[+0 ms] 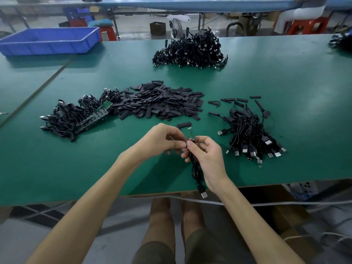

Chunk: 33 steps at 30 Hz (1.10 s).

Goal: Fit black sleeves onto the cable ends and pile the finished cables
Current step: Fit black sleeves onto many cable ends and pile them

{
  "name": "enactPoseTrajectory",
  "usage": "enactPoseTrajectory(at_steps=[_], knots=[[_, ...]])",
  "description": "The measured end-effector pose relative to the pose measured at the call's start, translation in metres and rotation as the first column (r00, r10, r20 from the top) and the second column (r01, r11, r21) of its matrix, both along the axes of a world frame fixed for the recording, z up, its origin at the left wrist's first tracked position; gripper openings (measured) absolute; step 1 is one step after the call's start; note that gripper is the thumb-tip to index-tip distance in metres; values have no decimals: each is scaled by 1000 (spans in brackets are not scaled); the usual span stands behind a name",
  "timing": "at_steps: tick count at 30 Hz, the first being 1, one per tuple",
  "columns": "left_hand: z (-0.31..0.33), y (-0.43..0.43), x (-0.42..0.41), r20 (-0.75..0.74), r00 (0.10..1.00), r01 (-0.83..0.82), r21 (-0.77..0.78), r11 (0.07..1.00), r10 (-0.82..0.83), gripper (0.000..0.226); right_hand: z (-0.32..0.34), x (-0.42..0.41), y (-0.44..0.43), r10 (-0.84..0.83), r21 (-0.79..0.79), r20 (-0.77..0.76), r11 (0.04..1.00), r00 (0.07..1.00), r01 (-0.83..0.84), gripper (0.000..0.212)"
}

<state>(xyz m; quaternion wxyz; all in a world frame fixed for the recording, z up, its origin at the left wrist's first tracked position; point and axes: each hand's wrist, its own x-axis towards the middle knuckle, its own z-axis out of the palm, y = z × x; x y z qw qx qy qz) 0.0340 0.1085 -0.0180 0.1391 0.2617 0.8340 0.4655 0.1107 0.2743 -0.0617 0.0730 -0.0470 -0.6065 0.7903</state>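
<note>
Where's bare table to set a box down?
Free: near-left corner of the green table, before the pile of unsleeved black cables; the strip between the loose black sleeves heap and the far black cable heap. Crowded: between sleeves and the right finished-cable pile.

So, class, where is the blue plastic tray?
Head view: the blue plastic tray sits far left on the green table, beyond the pile of black cables with green circuit boards.

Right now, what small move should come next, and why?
Probably the left hand takes the loose sleeve lying just beyond the board and slides it on: the cable in the right hand ends in a bare green board, no sleeve yet.
</note>
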Motion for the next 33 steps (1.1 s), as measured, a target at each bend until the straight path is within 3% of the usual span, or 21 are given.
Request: enactPoseTrajectory(at_steps=[3, 6, 13, 16, 22, 26, 29, 33], knots=[[8, -5, -1, -63, 996, 56, -165, 985, -67, 14, -2, -1, 0, 13, 41, -8, 999, 1000, -13, 16], [12, -4, 2, -82, 989, 105, -220, 970, -125, 17, -3, -1, 0, 14, 47, -13, 999, 1000, -13, 15], [5, -14, 2, -130, 985, -119, -54, 991, 111, 14, -1, 0, 0, 0, 11, -11, 1000, 1000, 0, 19], [3, -19, 4, -122, 975, -182, 33, 983, 184, 19, 0, 1, 0, 36, 19, -10, 999, 999, -36, 10], [2, -25, 8, -302, 929, -206, 55, 977, 213, 15, 2, 2, 0, 75, 29, 15, 997, 997, -76, 15], [5, -22, 14, -489, 862, -148, 1, 989, 130, 13, 1, 1, 0, 76, 68, 28, 995, 997, -78, 19], [8, -24, 20, -650, 760, -111, -124, 986, 3, 15, 1, 1, 0, 83, 76, 36, 993, 996, -86, 21], [13, -28, 24, -753, 652, -114, -214, 970, -89, 18, 1, 1, 2, 94, 88, 44, 991, 995, -98, 23]])
